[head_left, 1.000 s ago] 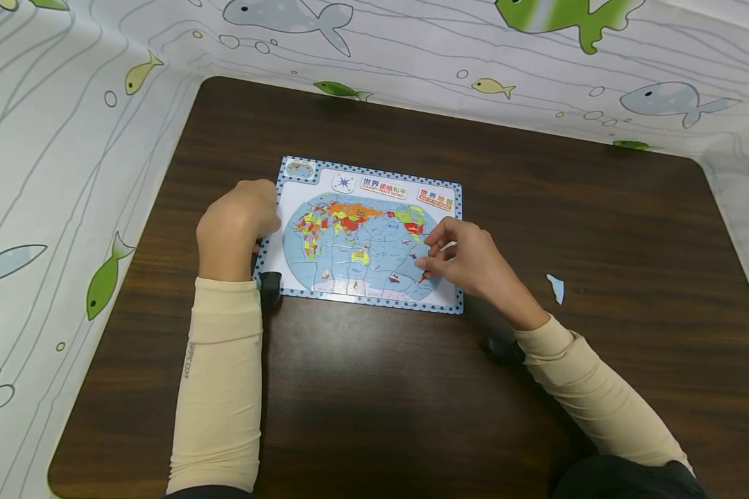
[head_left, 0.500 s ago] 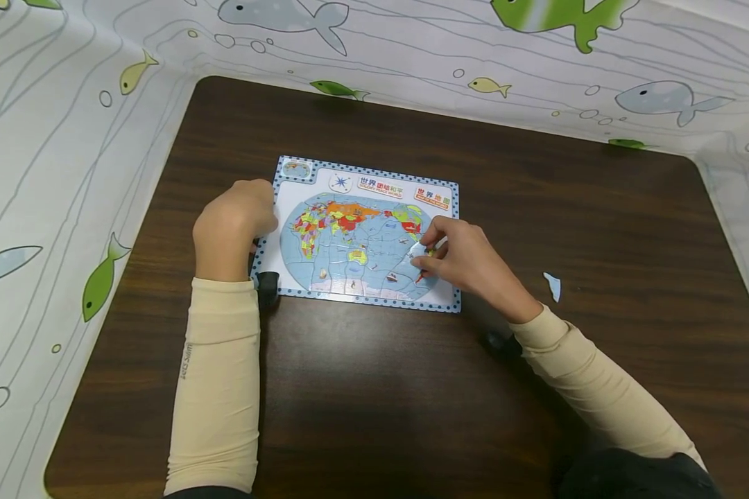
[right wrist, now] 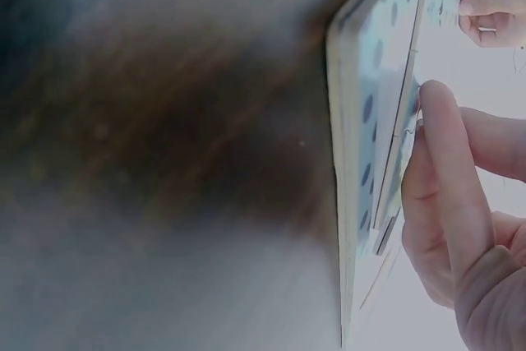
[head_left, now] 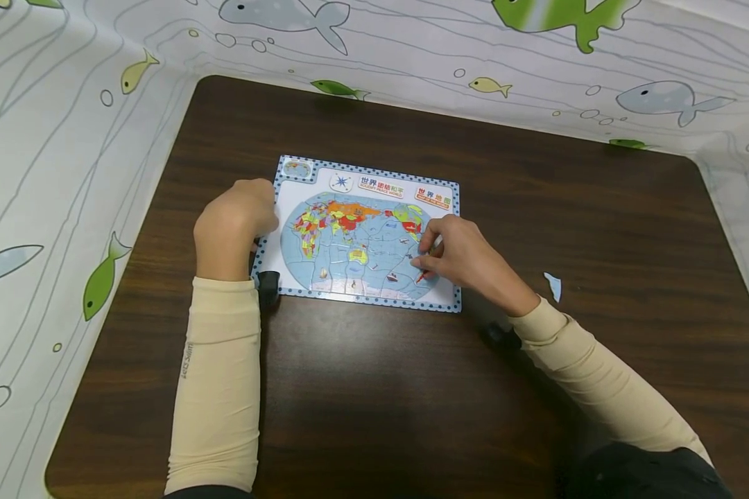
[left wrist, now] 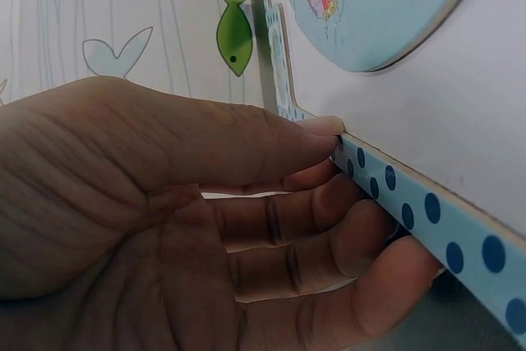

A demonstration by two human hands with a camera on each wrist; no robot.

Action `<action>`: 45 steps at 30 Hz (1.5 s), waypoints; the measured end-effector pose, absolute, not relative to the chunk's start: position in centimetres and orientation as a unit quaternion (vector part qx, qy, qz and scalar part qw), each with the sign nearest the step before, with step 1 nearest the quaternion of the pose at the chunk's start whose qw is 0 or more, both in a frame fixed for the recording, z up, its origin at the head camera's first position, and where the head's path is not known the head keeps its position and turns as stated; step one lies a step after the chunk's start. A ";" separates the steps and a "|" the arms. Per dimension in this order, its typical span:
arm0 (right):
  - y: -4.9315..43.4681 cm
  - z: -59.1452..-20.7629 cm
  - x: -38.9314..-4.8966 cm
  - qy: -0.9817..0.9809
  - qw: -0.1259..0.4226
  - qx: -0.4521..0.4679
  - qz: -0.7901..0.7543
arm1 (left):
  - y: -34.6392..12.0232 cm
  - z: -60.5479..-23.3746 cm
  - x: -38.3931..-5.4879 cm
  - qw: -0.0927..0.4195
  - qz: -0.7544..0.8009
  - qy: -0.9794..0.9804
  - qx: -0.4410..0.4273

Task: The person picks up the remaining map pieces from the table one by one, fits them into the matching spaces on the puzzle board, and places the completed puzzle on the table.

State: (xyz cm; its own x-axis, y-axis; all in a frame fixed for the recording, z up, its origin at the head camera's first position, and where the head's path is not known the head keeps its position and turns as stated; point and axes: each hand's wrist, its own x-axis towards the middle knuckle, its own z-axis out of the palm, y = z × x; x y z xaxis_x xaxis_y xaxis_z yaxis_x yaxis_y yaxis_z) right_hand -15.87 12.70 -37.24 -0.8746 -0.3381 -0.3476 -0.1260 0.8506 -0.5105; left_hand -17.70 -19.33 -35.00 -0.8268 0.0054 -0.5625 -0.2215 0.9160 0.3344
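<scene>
A world-map jigsaw puzzle [head_left: 381, 242] in a white board with a blue dotted border lies on the table. At its left edge, my left hand [head_left: 234, 218] grips the board. The left wrist view shows the thumb [left wrist: 316, 139] on the border and the other fingers curled against the edge below. Over the map's right side, my right hand [head_left: 458, 253] pinches a puzzle piece low against the surface; the fingers mostly hide that piece. In the right wrist view, the fingertips [right wrist: 436, 100] touch the puzzle. One loose light-blue piece [head_left: 554, 286] lies right of the board.
The dark wood table [head_left: 374, 388] reaches out on all sides of the board. A white sheet with printed fish [head_left: 412, 41] rises along its back and left edges. Black wrist bands [head_left: 268, 287] sit near the board's lower left and under the right wrist.
My right hand shifts very slightly at the map's right side; the pale piece at its fingertips, tilted and bright half a second ago, now lies flatter. The left hand keeps its grip.
</scene>
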 end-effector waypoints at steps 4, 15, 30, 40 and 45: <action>12.7 -37.1 -15.9 0.940 0.218 -0.121 -0.235 | -19.3 -34.9 -17.7 0.292 0.195 0.934 -0.060; 13.3 -36.5 -15.5 0.932 0.234 -0.100 -0.258 | -19.2 -34.9 -17.9 0.298 0.192 0.933 -0.059; 16.9 -35.6 -15.2 0.918 0.230 -0.073 -0.314 | -19.2 -34.8 -17.9 0.299 0.193 0.933 -0.059; 18.9 -35.3 -14.6 0.928 0.219 -0.066 -0.295 | -19.3 -35.1 -17.9 0.298 0.194 0.933 -0.055; 20.1 -35.0 -14.5 0.931 0.219 -0.058 -0.287 | -19.2 -35.1 -18.0 0.297 0.193 0.934 -0.054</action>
